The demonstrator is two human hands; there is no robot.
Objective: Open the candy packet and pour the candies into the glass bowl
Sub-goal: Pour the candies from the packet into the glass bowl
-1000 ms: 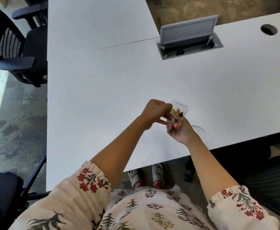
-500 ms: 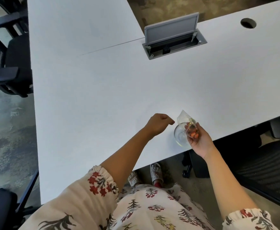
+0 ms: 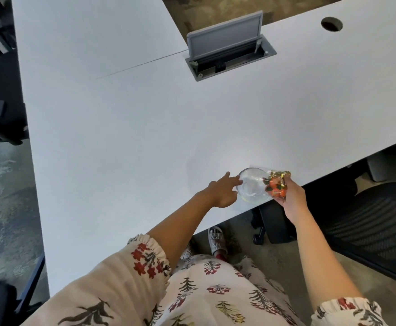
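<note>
The candy packet (image 3: 275, 184) is a clear bag with orange and gold wrapped candies bunched in its lower part. It is held just above the right rim of the glass bowl (image 3: 251, 185), its clear top end reaching over the bowl's far edge. The right hand (image 3: 292, 196) grasps the packet from the near right side, fingers wrapped around the part that holds the candies.

The bowl stands on the white table (image 3: 145, 128), close to the table's near edge, and looks empty, though its clear glass makes this hard to judge. The left hand (image 3: 222, 190) lies on the table just left of the bowl, loosely spread and holding nothing, with its fingertips (image 3: 239, 182) touching the bowl's left rim.

Farther off on the table, a grey cable box (image 3: 229, 57) sits sunk in the surface with its lid tilted up, and a round hole (image 3: 331, 24) shows at the far right. Dark office chairs (image 3: 2, 109) stand along the left side, and another (image 3: 375, 231) to the right below the table edge.
</note>
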